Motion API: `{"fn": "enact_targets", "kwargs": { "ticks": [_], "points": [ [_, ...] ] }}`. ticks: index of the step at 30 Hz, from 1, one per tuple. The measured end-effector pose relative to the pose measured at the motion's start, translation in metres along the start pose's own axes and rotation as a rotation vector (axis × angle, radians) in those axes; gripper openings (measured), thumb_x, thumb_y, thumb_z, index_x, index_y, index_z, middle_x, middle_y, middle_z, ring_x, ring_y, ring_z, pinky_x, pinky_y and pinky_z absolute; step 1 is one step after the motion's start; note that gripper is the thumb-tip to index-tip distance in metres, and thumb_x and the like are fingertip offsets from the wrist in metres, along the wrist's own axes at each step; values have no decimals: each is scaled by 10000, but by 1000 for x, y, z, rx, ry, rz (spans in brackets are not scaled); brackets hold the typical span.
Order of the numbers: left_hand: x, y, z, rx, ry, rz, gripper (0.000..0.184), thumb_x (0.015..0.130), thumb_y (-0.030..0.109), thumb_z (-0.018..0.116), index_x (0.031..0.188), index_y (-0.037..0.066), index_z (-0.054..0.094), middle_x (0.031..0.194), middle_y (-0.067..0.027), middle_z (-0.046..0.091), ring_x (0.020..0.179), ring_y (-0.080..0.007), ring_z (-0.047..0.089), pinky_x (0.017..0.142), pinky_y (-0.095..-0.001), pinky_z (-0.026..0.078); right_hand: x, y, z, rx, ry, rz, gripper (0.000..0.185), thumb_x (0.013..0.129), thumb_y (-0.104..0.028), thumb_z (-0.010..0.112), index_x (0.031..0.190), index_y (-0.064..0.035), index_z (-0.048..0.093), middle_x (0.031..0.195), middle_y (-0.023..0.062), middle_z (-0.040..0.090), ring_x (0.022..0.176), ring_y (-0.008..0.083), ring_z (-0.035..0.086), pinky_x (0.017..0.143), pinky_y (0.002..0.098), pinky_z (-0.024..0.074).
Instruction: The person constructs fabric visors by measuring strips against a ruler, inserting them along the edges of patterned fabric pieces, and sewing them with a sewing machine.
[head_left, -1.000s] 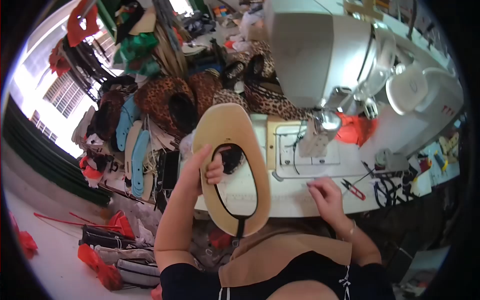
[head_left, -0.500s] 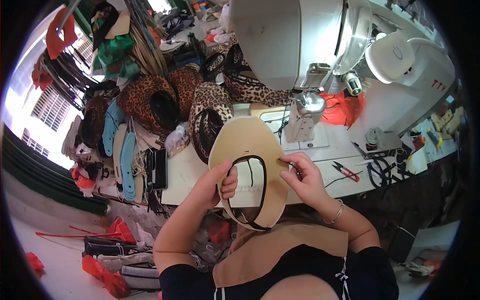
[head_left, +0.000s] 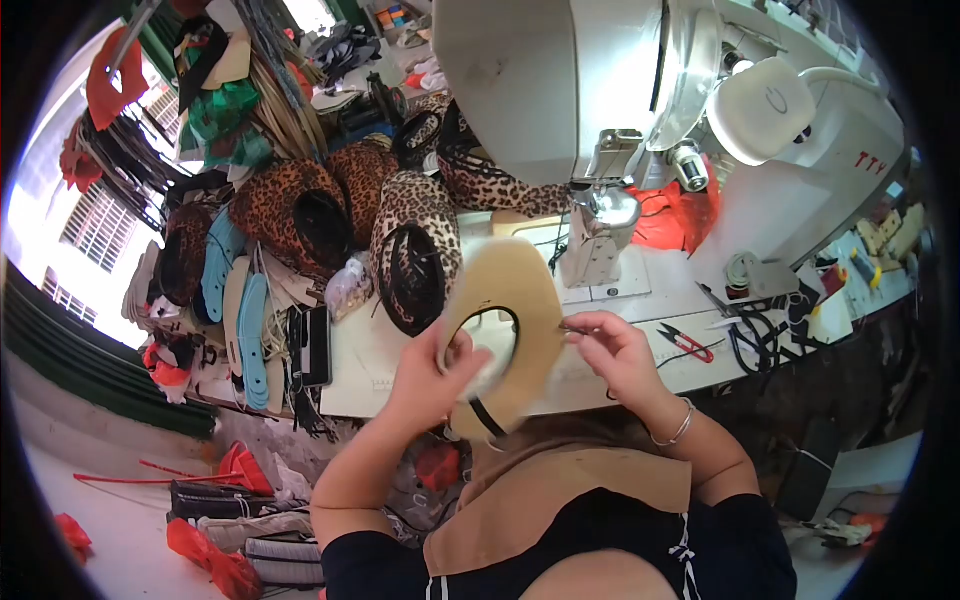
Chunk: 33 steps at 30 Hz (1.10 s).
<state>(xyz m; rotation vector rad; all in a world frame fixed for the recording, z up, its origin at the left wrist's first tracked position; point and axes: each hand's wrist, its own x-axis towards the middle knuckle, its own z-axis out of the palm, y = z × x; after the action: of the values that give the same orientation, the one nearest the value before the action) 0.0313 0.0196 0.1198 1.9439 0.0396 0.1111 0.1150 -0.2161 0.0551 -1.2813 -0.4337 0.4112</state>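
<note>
Between my two hands is a beige hat brim [head_left: 530, 270], an oval ring with black binding along its inner opening, slightly blurred. My left hand [head_left: 432, 375] grips its left side, with fingers through the opening and the thumb across the ring. At the right edge, the fingertips of my right hand [head_left: 618, 362] are pinched together on the brim. Just behind the brim stands the post of a sewing machine [head_left: 597, 240]. A leopard-print hat [head_left: 415, 205] lies to the left of it.
Red-handled thread snips [head_left: 688, 343] and black strips [head_left: 765, 335] lie on the white table [head_left: 350, 385] at the right. More leopard-print hats [head_left: 270, 210], light blue pieces [head_left: 255, 345] and a black case [head_left: 315, 345] crowd the left. A red bag [head_left: 675, 220] sits behind the machine post.
The brim has turned and tilted, so its ring looks narrower and its lower end has moved left. My left thumb has swung across the opening. The view has shifted slightly.
</note>
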Motion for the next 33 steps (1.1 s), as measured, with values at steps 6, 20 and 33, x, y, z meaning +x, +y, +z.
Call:
{"fn": "enact_targets", "kwargs": {
  "ticks": [6,20,33],
  "points": [
    [-3,-3,62,948,43,670,620,803,302,704,1329,44,502,1084,-89,615,792,-247,601,680,-319,486,5,-29,-29,77,-30,137,351,897,-47,590,1243,-18,539,982,2,632,668,23,507,531,176,401],
    [27,-35,86,-963,-157,-331,206,874,94,669,1059,26,609,989,-34,616,875,-115,585,770,-249,487,10,4,-44,348,-89,54,368,883,-10,608,1241,-15,520,1192,50,553,1057,123,550,927,282,465],
    [21,-35,95,-679,8,-184,181,846,-3,671,1015,-35,617,904,-40,631,802,-86,597,721,-220,504,2,5,-33,-566,185,-420,278,794,-24,704,1067,-62,667,1155,88,477,959,149,547,685,228,458]
  ]
}}
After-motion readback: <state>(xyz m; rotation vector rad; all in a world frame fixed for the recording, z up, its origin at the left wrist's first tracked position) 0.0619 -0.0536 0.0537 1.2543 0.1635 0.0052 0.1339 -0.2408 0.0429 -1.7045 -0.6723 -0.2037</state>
